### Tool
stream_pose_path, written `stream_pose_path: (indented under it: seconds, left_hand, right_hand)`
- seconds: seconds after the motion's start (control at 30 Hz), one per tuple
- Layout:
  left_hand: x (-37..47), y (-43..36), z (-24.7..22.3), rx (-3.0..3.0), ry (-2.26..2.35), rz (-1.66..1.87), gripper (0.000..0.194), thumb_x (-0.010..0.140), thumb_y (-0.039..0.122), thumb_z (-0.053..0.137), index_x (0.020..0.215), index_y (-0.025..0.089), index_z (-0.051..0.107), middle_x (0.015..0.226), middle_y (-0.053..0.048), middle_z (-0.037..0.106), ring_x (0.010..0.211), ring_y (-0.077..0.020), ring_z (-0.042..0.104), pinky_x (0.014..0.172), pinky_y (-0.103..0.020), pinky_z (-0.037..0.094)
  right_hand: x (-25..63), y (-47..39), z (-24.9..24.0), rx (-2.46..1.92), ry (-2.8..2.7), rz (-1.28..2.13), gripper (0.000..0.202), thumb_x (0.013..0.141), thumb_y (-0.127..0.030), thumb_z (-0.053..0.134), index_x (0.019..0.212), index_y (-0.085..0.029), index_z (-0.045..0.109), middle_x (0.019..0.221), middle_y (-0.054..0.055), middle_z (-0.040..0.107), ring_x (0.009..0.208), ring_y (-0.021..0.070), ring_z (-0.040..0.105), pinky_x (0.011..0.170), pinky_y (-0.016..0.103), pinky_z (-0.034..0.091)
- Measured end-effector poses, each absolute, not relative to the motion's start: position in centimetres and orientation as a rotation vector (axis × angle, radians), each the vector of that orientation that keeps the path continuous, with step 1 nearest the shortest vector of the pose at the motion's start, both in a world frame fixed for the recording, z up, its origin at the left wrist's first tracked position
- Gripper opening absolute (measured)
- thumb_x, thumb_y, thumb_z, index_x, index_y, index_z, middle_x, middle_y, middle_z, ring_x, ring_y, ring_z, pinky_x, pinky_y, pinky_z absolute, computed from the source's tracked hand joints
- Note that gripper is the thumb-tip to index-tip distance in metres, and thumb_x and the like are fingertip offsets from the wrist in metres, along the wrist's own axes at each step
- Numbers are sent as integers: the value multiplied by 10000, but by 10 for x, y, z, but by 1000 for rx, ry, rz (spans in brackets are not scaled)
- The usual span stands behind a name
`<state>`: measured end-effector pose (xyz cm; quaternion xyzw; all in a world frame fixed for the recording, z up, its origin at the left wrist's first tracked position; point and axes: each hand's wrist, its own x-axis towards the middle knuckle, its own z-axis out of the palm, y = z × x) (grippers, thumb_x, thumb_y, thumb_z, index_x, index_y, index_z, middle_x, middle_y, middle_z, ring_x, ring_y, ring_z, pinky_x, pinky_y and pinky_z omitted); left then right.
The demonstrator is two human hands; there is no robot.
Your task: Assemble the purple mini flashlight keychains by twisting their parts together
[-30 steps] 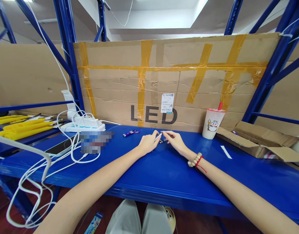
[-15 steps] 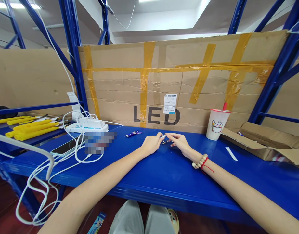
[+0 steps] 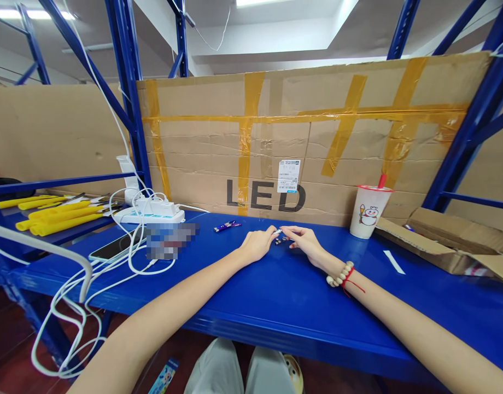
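Note:
In the middle of the blue tabletop (image 3: 251, 295), my left hand (image 3: 256, 245) is closed on a small whitish, silvery stick-like piece (image 3: 278, 231). The piece is too small to name exactly. My right hand (image 3: 304, 241) meets it from the other side, thumb and forefinger pinched at its end. Several tiny dark and metallic parts (image 3: 281, 240) lie on the table just below the fingertips. Behind my left hand rests a blue-and-purple pen-like item (image 3: 226, 226).
At left are a white power strip (image 3: 153, 214), looping white cables (image 3: 130, 257), a phone (image 3: 114, 246) and yellow-handled tools (image 3: 66, 216). On the right stand a lidded cup (image 3: 369, 212) and an open cardboard box (image 3: 452, 241), near a white strip (image 3: 394, 262). A large cardboard sheet (image 3: 194, 148) closes the back.
The view has shifted slightly, so everything sits a little further right and lower. Both hands keep the same hold on the small piece.

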<state>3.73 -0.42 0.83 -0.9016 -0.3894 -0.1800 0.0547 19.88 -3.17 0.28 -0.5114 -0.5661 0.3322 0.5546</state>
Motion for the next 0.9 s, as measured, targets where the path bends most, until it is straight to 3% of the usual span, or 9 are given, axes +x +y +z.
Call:
stream_pose_path:
  seconds: [0.67,0.9]
  left_hand:
    - [37,-2,7,-2776,-1177,-632,315,949,377,177,1102,224,405,872,-35,635,838,-208,613,648,-278,437]
    - [39,5,2,-2780,-1027,-646,260,926,370,308,988,197,492,1029,-22,580,955,-187,502,784,-294,418]
  right_hand:
    - [197,-30,1,-1204,-1361,648,405,678,-416,619,966,-134,659,911,72,635,642,101,523,428,160,444]
    - [203,-26,-2,-1268,-1366,539,390,702,-413,588,958,-125,651,927,84,629,626,107,538,392,159,446]
